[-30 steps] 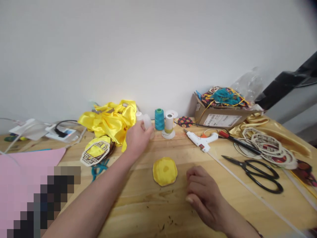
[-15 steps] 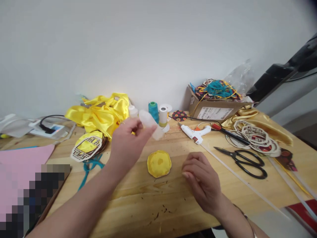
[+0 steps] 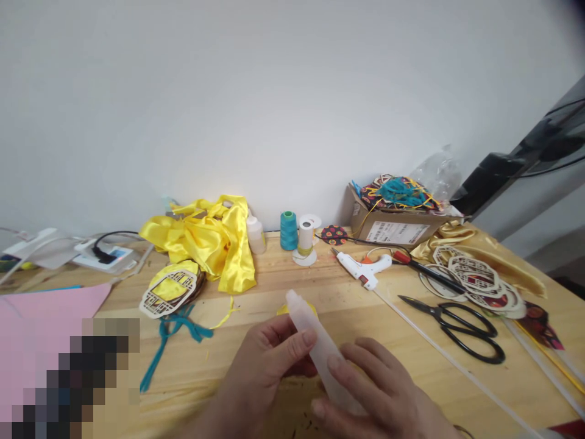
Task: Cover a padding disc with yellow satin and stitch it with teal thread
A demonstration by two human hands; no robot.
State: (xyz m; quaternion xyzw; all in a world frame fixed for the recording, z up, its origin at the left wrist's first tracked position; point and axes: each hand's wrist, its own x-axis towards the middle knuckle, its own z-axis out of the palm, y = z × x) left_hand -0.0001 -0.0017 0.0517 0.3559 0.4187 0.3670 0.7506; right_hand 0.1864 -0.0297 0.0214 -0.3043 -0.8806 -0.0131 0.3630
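Note:
In front of me a translucent white plastic bottle [image 3: 323, 349] lies tilted between both hands, its narrow end pointing up and left. My left hand [image 3: 267, 360] pinches it near the narrow end, thumb on top. Around its wide lower end are the fingers of my right hand [image 3: 388, 390]. Behind the bottle, the yellow fabric-covered piece [image 3: 283, 310] on the table is mostly hidden; only bits of its edge show.
Yellow satin [image 3: 205, 238], a small white bottle [image 3: 256, 235] and a teal thread spool [image 3: 288, 231] stand along the wall. To the right lie a glue gun [image 3: 363, 265], black scissors [image 3: 461, 323] and a cardboard box [image 3: 397, 228]. Lattice cutouts [image 3: 169, 292] are at left.
The bottle has come down towards me from above the yellow piece. My right hand has left the tabletop and now grips the bottle too. The view has tilted up slightly.

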